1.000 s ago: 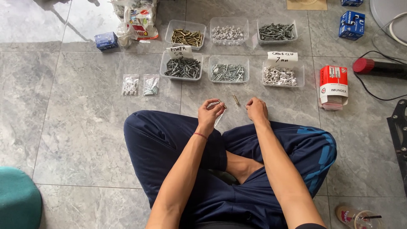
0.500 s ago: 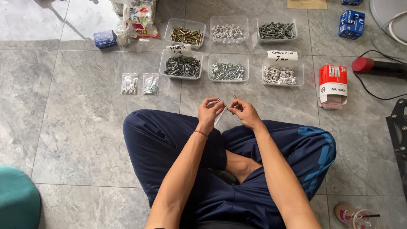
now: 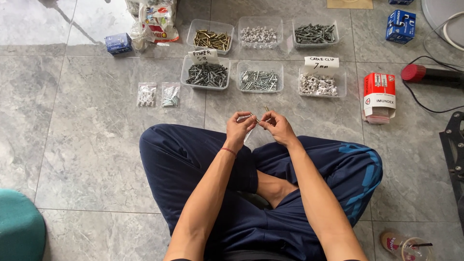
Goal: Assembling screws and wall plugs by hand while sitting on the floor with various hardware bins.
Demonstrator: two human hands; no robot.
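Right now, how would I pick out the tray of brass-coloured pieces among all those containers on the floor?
Start from the six clear plastic trays set in two rows on the grey tiled floor, ahead of the seated person's knees. Take the far row and go to its left end, beside the crumpled printed bag. That tray alone holds brass-coloured pieces; the others hold grey, silver or white ones.

right hand [image 3: 276,126] moved in beside left hand [image 3: 240,128], fingertips now meeting over small bag [image 3: 250,126]
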